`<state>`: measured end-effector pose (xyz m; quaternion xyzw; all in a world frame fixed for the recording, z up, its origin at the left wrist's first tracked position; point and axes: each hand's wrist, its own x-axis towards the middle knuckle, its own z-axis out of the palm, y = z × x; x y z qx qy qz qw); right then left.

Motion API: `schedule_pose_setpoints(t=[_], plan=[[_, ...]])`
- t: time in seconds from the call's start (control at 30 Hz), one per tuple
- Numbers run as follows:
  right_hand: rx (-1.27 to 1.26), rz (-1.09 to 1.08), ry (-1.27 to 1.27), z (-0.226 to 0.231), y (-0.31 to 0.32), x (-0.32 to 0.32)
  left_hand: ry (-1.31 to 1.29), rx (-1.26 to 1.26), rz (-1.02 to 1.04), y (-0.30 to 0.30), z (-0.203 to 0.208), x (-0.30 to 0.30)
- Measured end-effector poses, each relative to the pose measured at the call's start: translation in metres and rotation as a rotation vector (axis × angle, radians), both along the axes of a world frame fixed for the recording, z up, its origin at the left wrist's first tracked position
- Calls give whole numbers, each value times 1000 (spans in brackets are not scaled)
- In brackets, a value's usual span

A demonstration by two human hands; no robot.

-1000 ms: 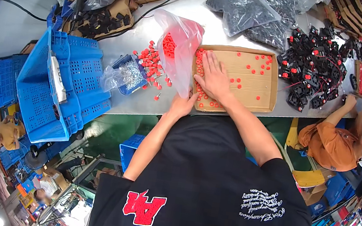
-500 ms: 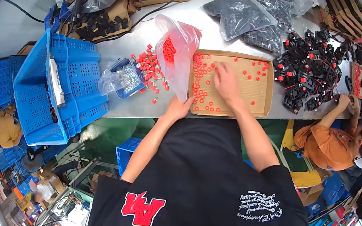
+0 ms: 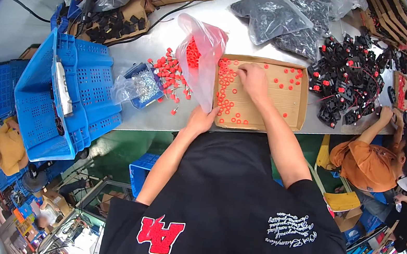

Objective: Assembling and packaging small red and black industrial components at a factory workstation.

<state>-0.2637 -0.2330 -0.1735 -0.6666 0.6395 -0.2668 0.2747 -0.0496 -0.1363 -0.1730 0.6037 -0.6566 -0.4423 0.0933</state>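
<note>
A shallow cardboard tray (image 3: 288,124) lies in front of me, with many small red rings (image 3: 227,80) gathered along its left side and others scattered at the upper right. My right hand (image 3: 255,82) is over the tray's upper middle, fingertips pinched together beside the rings. Whether a ring is between them is too small to see. At the tray's near left corner, my left hand (image 3: 201,120) is closed on the lower edge of a clear plastic bag (image 3: 203,82), its fingertips against the tray. More red pieces show inside the bag.
Left of the bag lie red-capped pins (image 3: 169,72) and a small blue bin (image 3: 146,92) of silvery parts. A large blue crate (image 3: 51,125) stands further left. Black parts with red caps (image 3: 344,80) pile up at right, near a person in orange (image 3: 366,164). Bagged black parts (image 3: 272,19) lie behind.
My right hand has shifted slightly left and up over the tray, its fingers drawing closer to the rings. My left hand stays at the tray's corner.
</note>
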Motion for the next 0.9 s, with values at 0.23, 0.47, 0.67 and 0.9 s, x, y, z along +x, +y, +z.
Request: schedule_pose_setpoints(t=[0.23,0.47,0.67,0.9], plan=[[-372,-381,415,12,-2,-30,47,68,82,-2,15,-2],[-32,-114,-32,10,0,26,-28,110,83,-4,19,-4],[-186,-46,314,10,-5,30,-13,24,48,2,8,-2],[69,-192,477,25,1,-45,38,-29,5,1,15,-3]])
